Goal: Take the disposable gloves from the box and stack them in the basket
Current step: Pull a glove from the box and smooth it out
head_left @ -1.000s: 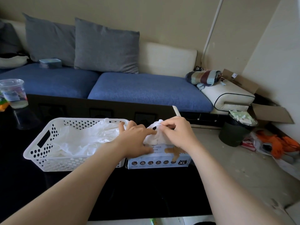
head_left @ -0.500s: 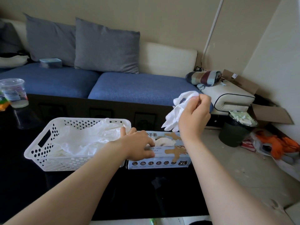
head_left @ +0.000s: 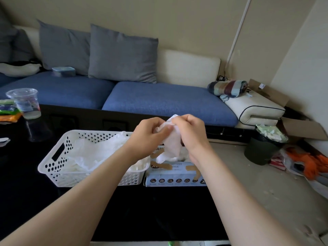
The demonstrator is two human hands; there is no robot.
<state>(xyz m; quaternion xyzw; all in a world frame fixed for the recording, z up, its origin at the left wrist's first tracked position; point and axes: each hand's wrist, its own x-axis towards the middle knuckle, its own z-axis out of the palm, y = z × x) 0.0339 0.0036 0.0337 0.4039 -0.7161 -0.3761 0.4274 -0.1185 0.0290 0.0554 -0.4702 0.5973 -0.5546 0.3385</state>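
White perforated plastic basket [head_left: 74, 181], gloves piled inside, sits just beside the pale blue cardboard glove box [head_left: 177, 174], at its 9 o'clock. Above the box I see a crumpled thin white disposable glove [head_left: 173, 145], pinched by the curled fingers of left hand [head_left: 150, 134] and right hand [head_left: 191, 134]. Likely featherlight, limp, clingy; I'd take the cuff edge.

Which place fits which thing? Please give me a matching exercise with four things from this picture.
1. glove
2. basket
3. plastic cup
4. bin

a. on the floor
b. far left on the black table
c. held by left hand and right hand
d. left of the glove box

Pairs: 1-c, 2-d, 3-b, 4-a
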